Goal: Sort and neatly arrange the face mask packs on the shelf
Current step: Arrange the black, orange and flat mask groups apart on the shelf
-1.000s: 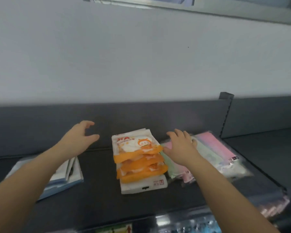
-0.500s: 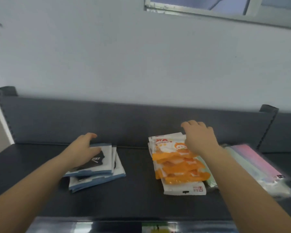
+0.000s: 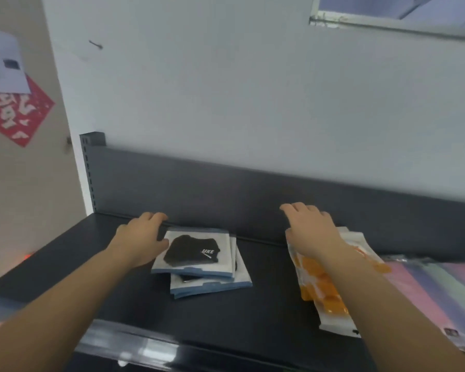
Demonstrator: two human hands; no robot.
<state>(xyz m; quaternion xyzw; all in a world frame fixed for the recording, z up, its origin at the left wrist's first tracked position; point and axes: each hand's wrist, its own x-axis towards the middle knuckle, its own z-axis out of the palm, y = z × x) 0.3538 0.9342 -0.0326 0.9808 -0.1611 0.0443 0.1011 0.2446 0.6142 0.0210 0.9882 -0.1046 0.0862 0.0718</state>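
A small stack of white-and-blue packs holding black masks [image 3: 199, 253] lies on the dark shelf [image 3: 266, 291], its packs slightly fanned. My left hand [image 3: 142, 237] is at the stack's back left corner, thumb against the top pack's left edge and fingers curled over its back edge. To the right lies a stack of orange-and-white mask packs [image 3: 320, 288]. My right hand [image 3: 312, 229] rests palm down on the far end of that stack, fingers relaxed and reaching toward the back panel. Pastel-coloured packs [image 3: 440, 291] lie at the far right.
The shelf's grey back panel [image 3: 226, 189] rises just behind both hands, with an upright post [image 3: 91, 167] at the left end. A clear price rail [image 3: 124, 342] runs along the front edge. A white wall stands above, and a red paper decoration [image 3: 14, 111] hangs on the left.
The view has swung left and both arms moved with it. My left hand slid off the top of the black-mask packs to their back left corner. My right hand stays on the orange packs.
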